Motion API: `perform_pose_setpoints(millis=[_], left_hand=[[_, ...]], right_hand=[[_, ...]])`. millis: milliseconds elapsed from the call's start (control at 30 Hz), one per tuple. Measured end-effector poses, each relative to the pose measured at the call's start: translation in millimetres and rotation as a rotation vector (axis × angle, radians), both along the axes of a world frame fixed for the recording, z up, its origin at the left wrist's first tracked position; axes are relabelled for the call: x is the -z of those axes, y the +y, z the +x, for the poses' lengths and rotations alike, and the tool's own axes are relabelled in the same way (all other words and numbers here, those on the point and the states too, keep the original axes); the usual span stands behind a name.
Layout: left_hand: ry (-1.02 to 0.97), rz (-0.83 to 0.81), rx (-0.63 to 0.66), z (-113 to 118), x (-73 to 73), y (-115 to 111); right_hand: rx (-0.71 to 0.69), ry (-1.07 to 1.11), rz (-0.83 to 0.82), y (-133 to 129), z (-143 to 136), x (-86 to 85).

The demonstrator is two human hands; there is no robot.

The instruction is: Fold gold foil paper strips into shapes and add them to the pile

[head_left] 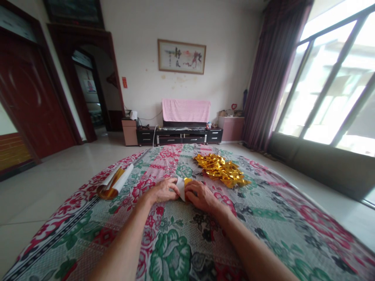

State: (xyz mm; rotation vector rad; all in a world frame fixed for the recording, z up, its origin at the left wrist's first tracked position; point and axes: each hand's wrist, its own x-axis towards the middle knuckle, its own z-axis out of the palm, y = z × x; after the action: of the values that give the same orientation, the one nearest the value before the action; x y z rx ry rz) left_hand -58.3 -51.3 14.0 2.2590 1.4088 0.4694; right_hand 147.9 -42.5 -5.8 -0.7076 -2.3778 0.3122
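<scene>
Between my two hands, low over the flowered cloth (170,253), is a small sheet of gold foil paper (181,188), white on one face and gold on the other, partly folded. My left hand (165,190) has its fingers closed on the white side. My right hand (200,194) curls over the gold part, its fingertips pressed on the paper. Just beyond my right hand lies a heap of folded gold foil pieces (221,169). To the left rests a loosely curled roll of gold and white paper (115,181). My fingers hide part of the sheet.
The flowered cloth covers a wide surface reaching toward a black TV cabinet (181,138). On the cabinet stands a television draped with a pink towel (186,110). Windows and a purple curtain (275,70) are on the right, a dark red door (32,86) on the left.
</scene>
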Motion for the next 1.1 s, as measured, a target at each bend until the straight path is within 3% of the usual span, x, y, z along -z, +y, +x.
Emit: perform_pose_setpoints(millis=[233, 533, 833, 1100], left_hand=[[0.098, -0.071, -0.023, -2, -2.9, -1], [0.15, -0.056, -0.065, 7, -5.5, -3], [0.11, 0.034, -0.049, 10, 1.9, 3], [0.123, 0.051, -0.175, 15, 6.4, 0]], right_hand=[[0.059, -0.018, 0.039, -1, -2, 4.0], [0.066, -0.066, 0.041, -5, 0, 0.6], [0.062, -0.043, 0.036, -6, -1, 0.0], [0.041, -0.062, 0.026, -6, 0, -3.3]])
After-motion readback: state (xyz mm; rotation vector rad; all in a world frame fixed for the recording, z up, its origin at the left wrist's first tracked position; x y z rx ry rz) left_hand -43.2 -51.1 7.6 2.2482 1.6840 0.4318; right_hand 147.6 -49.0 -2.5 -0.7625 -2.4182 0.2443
